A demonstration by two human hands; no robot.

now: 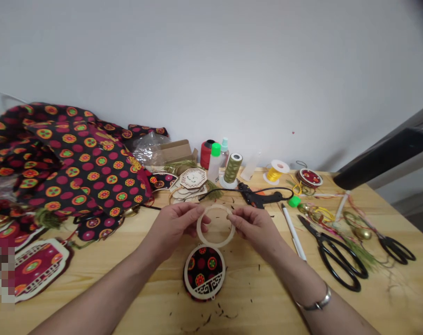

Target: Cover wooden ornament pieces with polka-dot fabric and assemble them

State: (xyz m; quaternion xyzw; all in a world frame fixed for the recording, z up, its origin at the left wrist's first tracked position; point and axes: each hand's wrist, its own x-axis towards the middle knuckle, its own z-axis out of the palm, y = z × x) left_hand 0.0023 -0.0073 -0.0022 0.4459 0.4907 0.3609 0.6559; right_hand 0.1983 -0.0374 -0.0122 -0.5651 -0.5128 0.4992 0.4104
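Observation:
Between my two hands, just above the wooden table, is a thin pale wooden ring (215, 244). My left hand (185, 220) pinches its left side between thumb and fingers. On the opposite side, the thumb and fingertips of my right hand (251, 224) grip the upper right of the rim. Directly below the ring, towards me, lies a round ornament (204, 272) covered in black patterned fabric, with a pale wooden border and a fretwork strip low on its face. Small dark scraps are scattered around it.
Large black scissors (340, 260), a white pen (294, 232) and smaller scissors (396, 249) lie at right. Behind my hands are a glue gun (258, 197), a green thread spool (233, 168) and a yellow thread spool (274, 173). Patterned fabric (75, 163) is heaped at left.

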